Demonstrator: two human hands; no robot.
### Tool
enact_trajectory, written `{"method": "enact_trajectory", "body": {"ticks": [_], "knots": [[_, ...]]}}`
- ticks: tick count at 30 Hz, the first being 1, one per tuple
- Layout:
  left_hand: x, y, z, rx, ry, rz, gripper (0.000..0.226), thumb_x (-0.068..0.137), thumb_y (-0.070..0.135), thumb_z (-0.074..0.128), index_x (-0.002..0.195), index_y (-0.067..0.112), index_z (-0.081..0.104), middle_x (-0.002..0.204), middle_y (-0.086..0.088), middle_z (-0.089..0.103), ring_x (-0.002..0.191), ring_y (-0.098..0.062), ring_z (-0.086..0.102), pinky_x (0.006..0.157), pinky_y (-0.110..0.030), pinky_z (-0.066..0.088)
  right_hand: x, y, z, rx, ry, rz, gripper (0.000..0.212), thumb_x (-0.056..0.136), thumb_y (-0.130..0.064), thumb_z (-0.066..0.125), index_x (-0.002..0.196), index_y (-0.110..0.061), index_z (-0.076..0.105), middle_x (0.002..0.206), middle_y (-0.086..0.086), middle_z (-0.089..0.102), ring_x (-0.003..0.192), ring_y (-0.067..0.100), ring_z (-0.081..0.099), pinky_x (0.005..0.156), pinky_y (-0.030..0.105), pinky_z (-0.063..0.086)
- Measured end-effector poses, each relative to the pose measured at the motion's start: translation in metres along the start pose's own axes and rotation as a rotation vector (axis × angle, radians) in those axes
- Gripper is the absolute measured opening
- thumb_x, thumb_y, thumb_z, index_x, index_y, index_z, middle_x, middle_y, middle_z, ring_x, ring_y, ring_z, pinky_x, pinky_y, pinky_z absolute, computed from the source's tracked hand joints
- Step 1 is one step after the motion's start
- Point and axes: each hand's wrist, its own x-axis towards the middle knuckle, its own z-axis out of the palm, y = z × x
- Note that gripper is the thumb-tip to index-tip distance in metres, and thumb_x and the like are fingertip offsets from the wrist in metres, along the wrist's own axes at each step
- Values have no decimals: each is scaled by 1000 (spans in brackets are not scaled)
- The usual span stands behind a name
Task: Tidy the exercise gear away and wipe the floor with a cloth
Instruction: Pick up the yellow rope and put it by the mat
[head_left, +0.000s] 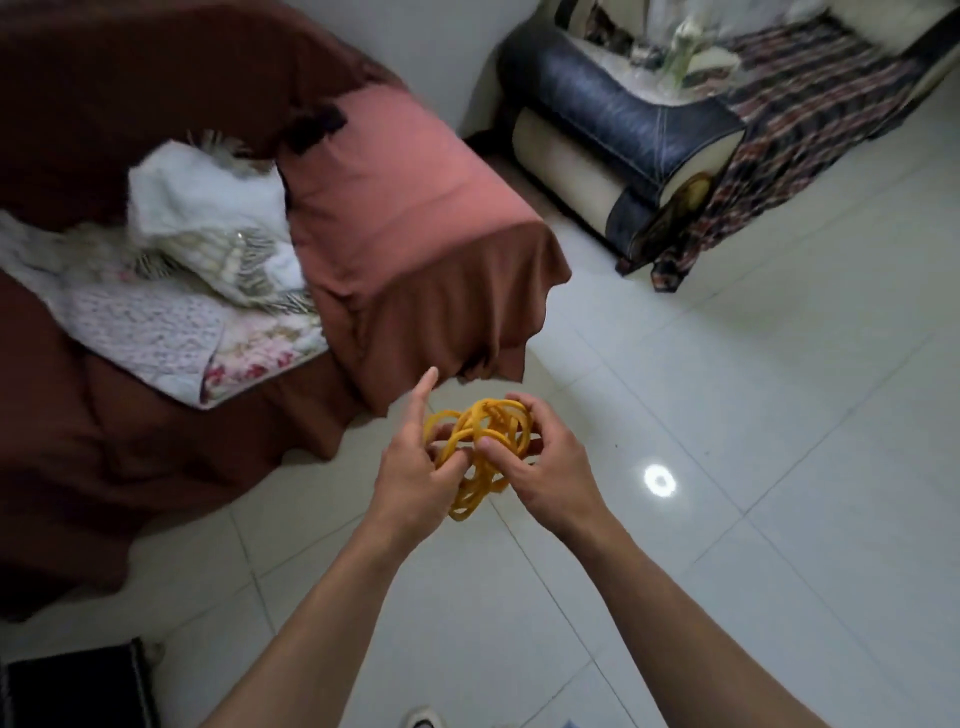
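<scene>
**Desk:** What did the frame show?

**Photographer:** A person stood over a pale tiled floor, both hands raised at waist height, bundling a yellow elastic exercise band. The band was in the air between the hands, just in front of the corner of a sofa draped in a rust-brown cover, well clear of the tiles.

**Desk:** And the grip on each side?

**Photographer:** The right hand was clamped on the band, thumb pressed across the crossing loops, fingers curled behind them. The left hand pinched the loops with thumb and lower fingers, its index finger pointing free toward the sofa.

**Desk:** Which way did the band lie?

**Photographer:** It was a loose tangle, not a neat coil. Its longer run went from upper right, by the right fingertips, down to lower left, where a few loops hung below the hands.

**Desk:** What would do the job well?

**Photographer:** In my judgement, gathering the hanging loops up into the coil, keeping the right thumb pinned on the crossings so nothing springs open, then stowing it. No cloth for wiping was clearly in sight; white bedding lay heaped on the sofa.
</scene>
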Motion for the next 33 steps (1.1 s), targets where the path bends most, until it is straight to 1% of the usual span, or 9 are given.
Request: {"method": "enact_trajectory", "body": {"ticks": [4,8,13,15,19,23,26,30,33], "knots": [[-31,128,-36,-33,64,62,72,83,4,75,144,23,42,106,-6,69,84,-8,72,68,-23,58,-21,-123,-52,50,1,-70,73,73,-44,84,136,-29,50,124,-8,58,112,11,60,86,21,58],[-72,228,-72,-131,-8,108,62,79,7,81,132,24,53,113,-2,68,92,-11,71,73,-32,62,-51,-220,-85,124,71,-117,60,74,-40,85,124,-28,56,115,-7,64,105,12,65,81,25,61],[-110,286,-98,-138,-31,208,78,61,29,88,131,24,55,114,1,68,103,-15,70,79,-35,61,-85,-291,-90,256,124,-193,54,72,-38,85,117,-25,58,107,-5,67,97,14,69,75,32,63],[-114,294,-104,-110,31,220,73,62,31,88,128,24,58,111,1,69,98,-13,71,75,-36,62,-92,-302,-87,271,112,-221,58,68,-42,85,116,-24,59,106,-5,67,97,15,69,73,36,64],[-117,300,-123,-36,194,234,64,67,16,89,123,23,61,104,3,70,89,-6,71,70,-31,62,-90,-317,-75,320,32,-210,69,56,-56,84,114,-27,61,105,0,69,94,23,72,67,46,64],[-107,305,-148,20,419,247,69,66,18,91,126,24,58,102,8,68,85,1,69,69,-18,58,-59,-336,-55,331,-127,-244,37,72,-39,83,101,-38,59,99,-8,70,85,9,73,63,27,61],[-99,307,-163,-28,615,212,71,69,16,89,128,23,50,104,13,63,86,10,66,71,-14,56,-33,-359,-40,348,-256,-295,32,79,-27,81,102,-36,61,95,-13,71,83,-3,71,65,18,58],[-98,316,-184,-32,821,215,40,79,17,82,114,20,62,101,4,69,88,-6,69,72,-21,58,1,-389,-11,349,-473,-369,31,81,-26,81,109,-23,66,100,4,75,88,21,74,72,36,63],[-113,326,-197,-50,988,212,33,83,13,78,112,20,63,96,6,69,84,-2,69,68,-18,56,15,-413,18,362,-645,-412,25,82,-19,80,105,-16,68,94,10,75,80,25,74,63,32,60]]}}
